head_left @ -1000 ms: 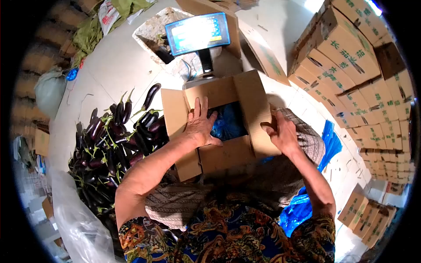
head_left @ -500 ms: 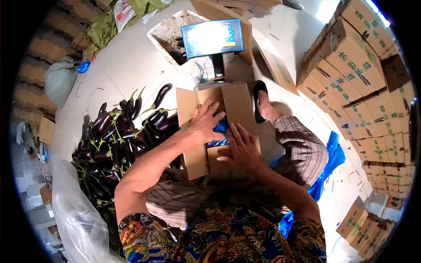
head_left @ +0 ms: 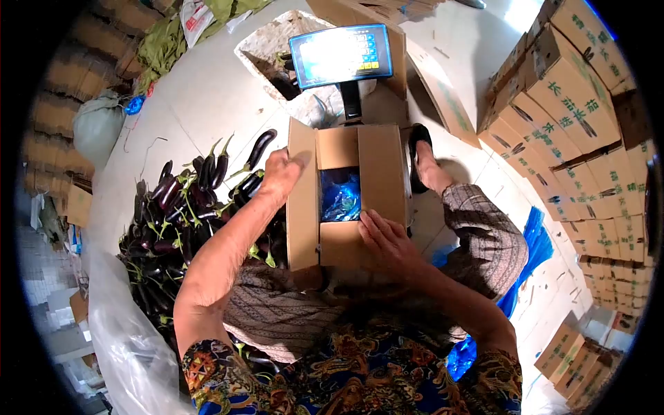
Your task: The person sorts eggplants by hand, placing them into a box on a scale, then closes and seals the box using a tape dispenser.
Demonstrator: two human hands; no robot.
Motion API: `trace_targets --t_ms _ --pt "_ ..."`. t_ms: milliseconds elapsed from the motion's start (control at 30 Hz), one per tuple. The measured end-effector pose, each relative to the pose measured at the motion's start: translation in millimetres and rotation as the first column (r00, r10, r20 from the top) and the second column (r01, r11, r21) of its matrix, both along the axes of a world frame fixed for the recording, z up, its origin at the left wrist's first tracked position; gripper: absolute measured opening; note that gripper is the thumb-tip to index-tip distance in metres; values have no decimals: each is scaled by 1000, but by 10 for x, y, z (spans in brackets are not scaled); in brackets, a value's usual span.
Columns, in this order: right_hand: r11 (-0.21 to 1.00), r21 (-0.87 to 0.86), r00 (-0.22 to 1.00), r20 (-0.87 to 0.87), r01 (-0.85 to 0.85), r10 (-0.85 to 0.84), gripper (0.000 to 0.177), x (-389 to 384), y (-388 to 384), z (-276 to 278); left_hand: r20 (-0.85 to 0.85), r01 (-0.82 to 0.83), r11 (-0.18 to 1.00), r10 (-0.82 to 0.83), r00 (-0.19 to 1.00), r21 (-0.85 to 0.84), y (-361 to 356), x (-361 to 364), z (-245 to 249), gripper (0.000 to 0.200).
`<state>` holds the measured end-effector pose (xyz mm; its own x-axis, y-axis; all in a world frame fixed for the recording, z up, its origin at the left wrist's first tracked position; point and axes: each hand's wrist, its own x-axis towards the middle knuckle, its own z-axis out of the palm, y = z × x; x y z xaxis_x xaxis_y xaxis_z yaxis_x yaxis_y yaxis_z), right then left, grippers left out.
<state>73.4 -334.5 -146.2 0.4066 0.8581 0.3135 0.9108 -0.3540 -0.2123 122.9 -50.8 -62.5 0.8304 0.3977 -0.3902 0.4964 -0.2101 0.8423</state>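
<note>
A cardboard box (head_left: 382, 166) stands between my legs, its flaps folded outward. Inside it shows crumpled blue plastic film (head_left: 340, 199); whatever lies under the film is hidden. My left hand (head_left: 282, 173) is closed at the outer edge of the left flap (head_left: 302, 214), with the fingers curled and partly hidden. Across the near right corner lies my right hand (head_left: 389, 241), fingers stretched flat over the near flap (head_left: 339, 242) and the right flap. Left of the box spreads a pile of eggplants (head_left: 187, 207), one lying close beyond my left hand.
A scale display (head_left: 340, 57) rises behind the box. Beyond it sits a white container (head_left: 266, 48) with eggplants inside. Stacked printed cartons (head_left: 564, 97) line the right side. Blue plastic (head_left: 529, 256) lies by my right leg, and clear sheeting (head_left: 128, 332) lies at lower left.
My left hand has left the box opening and moved left to the left flap. My right hand has shifted slightly right and down. More of the blue film is exposed.
</note>
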Motion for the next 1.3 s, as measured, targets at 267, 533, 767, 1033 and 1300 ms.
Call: trace_targets --t_ms 267,533,767,1033,1300 --pt "998 47 994 -103 -37 42 77 115 26 -1 207 240 853 -368 906 463 -294 265 -138 84" --pt "997 -47 974 -214 66 -74 90 43 121 222 245 327 727 -560 791 604 -339 312 -441 86" --pt "989 -117 972 -205 94 -117 85 61 104 296 -61 287 195 -722 689 938 -499 316 -779 74" --pt "988 -139 957 -273 61 -97 81 93 151 405 15 139 210 -599 800 968 -460 711 -883 68" --pt "995 -45 949 -301 89 -99 84 58 69 387 118 69 263 -631 767 962 -505 778 -870 53"
